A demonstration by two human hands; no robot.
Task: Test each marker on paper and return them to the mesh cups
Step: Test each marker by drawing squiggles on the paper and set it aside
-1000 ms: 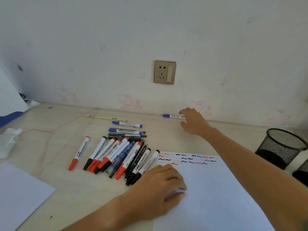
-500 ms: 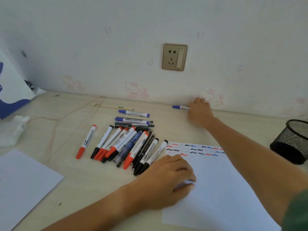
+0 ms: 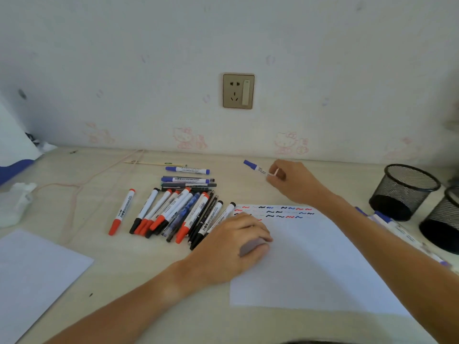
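Fetching stage of the test cycle, by the look of it: pinched in the right hand (image 3: 295, 181), fingers (image 3: 275, 173) curled round its white barrel, a blue-capped white marker (image 3: 257, 168), lifted clear of the pale wooden desk (image 3: 139, 274) and tilted, cap pointing away from the white sheet of paper with coloured squiggles (image 3: 310, 264); held beyond the far edge of that sheet, short of the wall; cap on.

Pressing down on the near-left part of the sheet, the left hand (image 3: 234, 240), fingers loosely bent, gripping nothing, just pinning the paper.

Next, probably: bringing the marker back over the sheet, pulling the cap (calls for the left hand, or a thumb flick), then a short stroke in the bare space below the squiggle rows; afterwards recapping and dropping into one of the two black mesh cups (image 3: 403, 191) right of the sheet.

Left of the sheet, a heap of red, black and blue capped markers (image 3: 178, 212), seemingly untested; just right of it, beside the cups, a few blue-capped markers lying flat (image 3: 395, 227).

Compared with half a second ago: marker no longer lying flat by the wall under the reaching hand, now raised and drawn back toward the sheet; left hand unchanged on the paper.
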